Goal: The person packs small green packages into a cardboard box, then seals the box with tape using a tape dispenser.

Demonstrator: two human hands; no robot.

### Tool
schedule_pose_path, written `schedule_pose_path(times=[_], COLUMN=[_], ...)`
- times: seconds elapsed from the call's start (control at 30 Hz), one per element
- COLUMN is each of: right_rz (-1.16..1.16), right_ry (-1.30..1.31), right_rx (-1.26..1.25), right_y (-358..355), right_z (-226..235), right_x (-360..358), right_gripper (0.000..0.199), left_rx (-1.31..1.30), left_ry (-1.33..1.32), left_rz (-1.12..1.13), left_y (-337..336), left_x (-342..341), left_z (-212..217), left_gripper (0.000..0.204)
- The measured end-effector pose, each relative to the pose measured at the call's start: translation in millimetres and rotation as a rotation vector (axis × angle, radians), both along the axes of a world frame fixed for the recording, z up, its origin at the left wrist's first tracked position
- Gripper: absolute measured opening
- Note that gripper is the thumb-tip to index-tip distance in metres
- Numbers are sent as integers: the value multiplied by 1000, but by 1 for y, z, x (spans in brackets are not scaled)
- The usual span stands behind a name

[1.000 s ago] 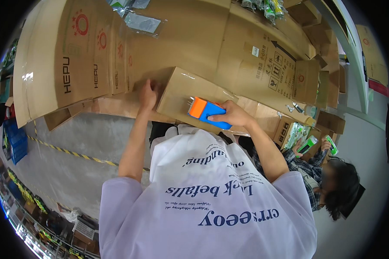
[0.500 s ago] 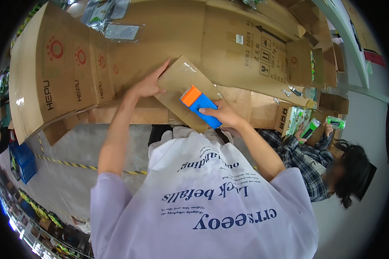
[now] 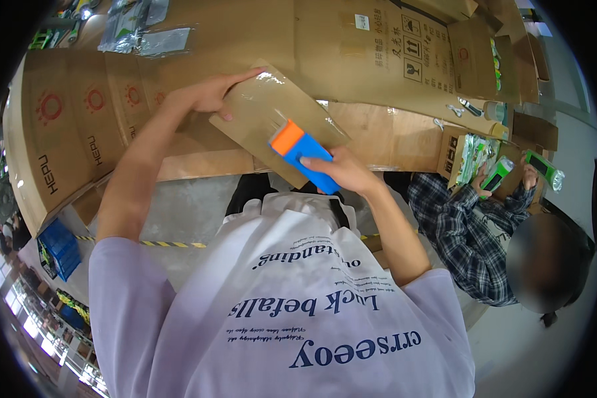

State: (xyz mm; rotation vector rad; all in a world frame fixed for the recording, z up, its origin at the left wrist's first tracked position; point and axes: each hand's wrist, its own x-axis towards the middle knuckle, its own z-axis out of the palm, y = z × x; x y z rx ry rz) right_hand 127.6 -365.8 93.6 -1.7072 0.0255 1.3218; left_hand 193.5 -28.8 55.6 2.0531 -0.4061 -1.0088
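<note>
A small brown cardboard box (image 3: 259, 106) sits slantwise in front of me, with shiny clear tape near its far corner and right edge. My left hand (image 3: 205, 95) is at its far left side, index finger along the far edge and thumb on the near left side, holding it. In my right hand (image 3: 341, 170) is a blue and orange tool (image 3: 303, 154) that looks like a tape dispenser. Its orange end points away from me over the box's face, and the thumb lies on top. Whether that end touches the box I cannot tell.
A large carton (image 3: 252, 36) covers the bench, its raised flaps (image 3: 56, 132) at left. Clear plastic bags (image 3: 159, 41) lie at the back left. To the right, a co-worker in a checked shirt (image 3: 467, 245) holds green packages (image 3: 497, 174) beside an open box (image 3: 448, 156).
The view has shifted, so the bench and co-worker sit farther right. My hands keep hold of the box and the tool, which stays over the box. The co-worker's packages have shifted slightly.
</note>
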Motion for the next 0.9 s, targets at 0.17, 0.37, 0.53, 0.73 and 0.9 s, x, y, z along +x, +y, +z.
schedule_pose_path(times=[0.17,0.37,0.53,0.73,0.9], right_rz=[-37,-130,-59,-93,-190], right_ry=[95,32,-88,-21,-109], right_rx=[-73,-187,-215,-212,-144], right_y=[-86,-157,-158,-146,-119], right_z=[3,-9,-49,-91,-72], right_x=[-46,-86,-92,-74,-49], right_gripper=[48,47,52,48,49], left_rx=[52,80,127,69,43], left_ry=[16,-7,110,50,37], left_rz=[47,61,150,183,132], left_y=[-5,-9,-22,-29,-32], left_x=[-3,-6,-9,-8,-6], left_z=[4,4,10,7,4], left_gripper=[122,121,119,118,119])
